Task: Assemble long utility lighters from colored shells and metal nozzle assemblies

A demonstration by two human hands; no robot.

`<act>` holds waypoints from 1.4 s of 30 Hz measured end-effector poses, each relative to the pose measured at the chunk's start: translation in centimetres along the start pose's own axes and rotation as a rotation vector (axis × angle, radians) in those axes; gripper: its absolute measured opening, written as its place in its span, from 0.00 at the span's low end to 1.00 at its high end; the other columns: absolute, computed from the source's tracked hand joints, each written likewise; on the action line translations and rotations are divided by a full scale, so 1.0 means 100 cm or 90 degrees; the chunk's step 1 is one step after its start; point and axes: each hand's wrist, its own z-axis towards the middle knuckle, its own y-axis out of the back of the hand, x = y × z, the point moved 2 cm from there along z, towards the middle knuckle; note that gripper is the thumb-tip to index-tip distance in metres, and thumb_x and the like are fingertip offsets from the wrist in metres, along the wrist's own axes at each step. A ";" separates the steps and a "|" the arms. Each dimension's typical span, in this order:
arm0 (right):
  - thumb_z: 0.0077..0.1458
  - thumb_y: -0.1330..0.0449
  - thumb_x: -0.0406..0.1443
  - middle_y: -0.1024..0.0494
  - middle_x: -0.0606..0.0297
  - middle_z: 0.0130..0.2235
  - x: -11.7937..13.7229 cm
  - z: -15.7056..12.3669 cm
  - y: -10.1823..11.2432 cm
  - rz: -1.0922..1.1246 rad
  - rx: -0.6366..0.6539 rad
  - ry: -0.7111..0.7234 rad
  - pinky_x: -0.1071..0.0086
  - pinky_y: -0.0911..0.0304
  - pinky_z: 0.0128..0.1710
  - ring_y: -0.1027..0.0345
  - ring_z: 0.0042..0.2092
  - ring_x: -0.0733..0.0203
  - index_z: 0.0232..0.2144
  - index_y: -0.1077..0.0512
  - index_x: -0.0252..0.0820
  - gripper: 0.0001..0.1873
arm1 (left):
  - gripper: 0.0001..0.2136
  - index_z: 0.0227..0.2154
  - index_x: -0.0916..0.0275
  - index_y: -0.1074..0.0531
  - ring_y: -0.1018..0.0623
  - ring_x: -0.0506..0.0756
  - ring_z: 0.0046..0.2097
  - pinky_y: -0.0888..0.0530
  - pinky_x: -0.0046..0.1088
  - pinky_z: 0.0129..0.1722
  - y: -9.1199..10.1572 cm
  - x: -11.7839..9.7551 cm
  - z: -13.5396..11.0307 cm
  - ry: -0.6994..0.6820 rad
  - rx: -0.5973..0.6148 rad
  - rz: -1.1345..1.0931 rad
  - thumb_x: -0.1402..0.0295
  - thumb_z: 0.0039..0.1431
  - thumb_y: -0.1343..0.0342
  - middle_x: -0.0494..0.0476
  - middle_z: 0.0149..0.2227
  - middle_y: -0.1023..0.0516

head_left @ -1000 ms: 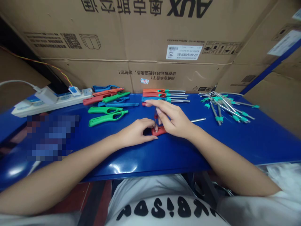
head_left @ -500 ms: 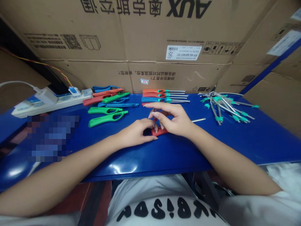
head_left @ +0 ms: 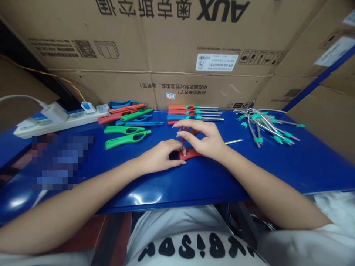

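Observation:
A red long-nosed lighter (head_left: 191, 153) lies flat on the blue table in front of me, its metal tube (head_left: 235, 141) pointing right past my right hand. My left hand (head_left: 163, 155) closes its thumb and fingers around the lighter's rear end. From above, my right hand (head_left: 208, 140) pinches a small upright screwdriver (head_left: 182, 144), whose tip meets the lighter beside my left fingertips. The middle of the lighter is hidden under my right hand.
Green lighter bodies (head_left: 124, 140) lie at left, with red and blue ones behind. Several lighters with metal tubes (head_left: 183, 107) line the back. To the right is a pile of metal tubes with teal ends (head_left: 269, 125). A white power strip (head_left: 74, 118) and cardboard wall (head_left: 111, 81) border the table.
My right fingers have shifted slightly around the screwdriver's top, the index finger a little. The lighter and my left hand stay in place.

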 end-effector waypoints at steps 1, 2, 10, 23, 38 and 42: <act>0.64 0.37 0.40 0.16 0.62 0.42 0.000 0.000 0.002 -0.060 -0.029 0.034 0.72 0.27 0.35 0.28 0.27 0.69 0.43 0.22 0.41 0.10 | 0.07 0.38 0.61 0.26 0.21 0.56 0.43 0.26 0.33 0.47 0.000 0.000 0.000 0.003 0.002 0.000 0.67 0.60 0.36 0.54 0.41 0.21; 0.63 0.36 0.41 0.16 0.61 0.42 0.000 -0.001 0.003 -0.112 -0.045 0.066 0.70 0.27 0.38 0.27 0.29 0.67 0.41 0.22 0.41 0.10 | 0.07 0.38 0.61 0.27 0.21 0.56 0.43 0.27 0.33 0.47 0.000 0.000 0.000 0.004 0.004 0.001 0.67 0.60 0.36 0.55 0.41 0.21; 0.73 0.54 0.38 0.20 0.62 0.45 -0.002 -0.002 -0.007 0.136 0.105 -0.076 0.76 0.31 0.27 0.31 0.22 0.74 0.60 0.33 0.41 0.19 | 0.08 0.39 0.61 0.26 0.22 0.56 0.44 0.27 0.33 0.48 -0.001 0.001 0.000 -0.010 -0.004 0.003 0.66 0.61 0.36 0.54 0.40 0.21; 0.72 0.53 0.36 0.17 0.63 0.48 0.004 -0.003 -0.002 0.051 0.099 -0.019 0.74 0.26 0.33 0.25 0.27 0.72 0.61 0.30 0.44 0.20 | 0.07 0.37 0.62 0.26 0.21 0.56 0.42 0.26 0.31 0.47 0.000 0.002 0.000 -0.016 -0.019 0.004 0.67 0.60 0.35 0.53 0.39 0.20; 0.69 0.47 0.35 0.16 0.62 0.44 0.005 -0.001 0.002 -0.047 0.035 0.061 0.69 0.26 0.45 0.20 0.39 0.64 0.51 0.24 0.43 0.14 | 0.07 0.37 0.61 0.26 0.21 0.56 0.42 0.26 0.33 0.47 0.000 0.002 0.000 -0.004 -0.009 -0.007 0.66 0.60 0.35 0.54 0.40 0.20; 0.65 0.39 0.40 0.15 0.62 0.41 0.003 -0.002 0.007 -0.178 0.010 0.123 0.70 0.27 0.43 0.20 0.41 0.60 0.43 0.21 0.43 0.09 | 0.08 0.37 0.61 0.26 0.21 0.56 0.41 0.25 0.33 0.46 -0.001 0.003 0.000 0.010 -0.009 -0.001 0.65 0.60 0.35 0.54 0.39 0.20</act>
